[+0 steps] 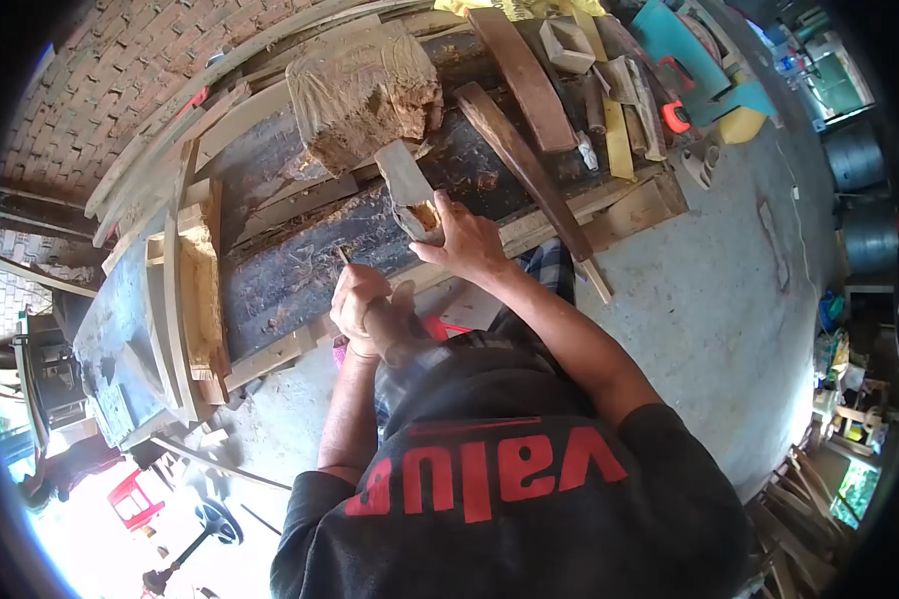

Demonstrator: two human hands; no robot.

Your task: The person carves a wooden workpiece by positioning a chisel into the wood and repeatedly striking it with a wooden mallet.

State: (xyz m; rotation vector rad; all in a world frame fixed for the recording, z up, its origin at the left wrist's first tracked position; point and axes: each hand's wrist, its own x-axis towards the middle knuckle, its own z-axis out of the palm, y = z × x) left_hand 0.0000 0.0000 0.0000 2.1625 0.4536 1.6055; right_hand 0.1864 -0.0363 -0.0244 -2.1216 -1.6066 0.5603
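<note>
My right hand (464, 240) grips the near end of a weathered grey wood piece (407, 180), fingers and thumb around it. A rough orange-brown hollow shows beside the fingers. The piece overlaps the near edge of a large rough wood block (360, 90). My left hand (360, 304) is closed around a slim tool; its narrow tip (346, 256) pokes out above the fist and a thick brown part (392, 329) shows below. I cannot tell what kind of tool it is. Both hands are over the near side of a dark, worn workbench (290, 290).
Right of the block lie a tapered wooden bar (524, 170), a brown plank (522, 80), a small wooden box (566, 46) and a red tape measure (675, 117). A teal handsaw-like object (704, 70) is at the back right. A wooden frame (202, 290) stands on the left.
</note>
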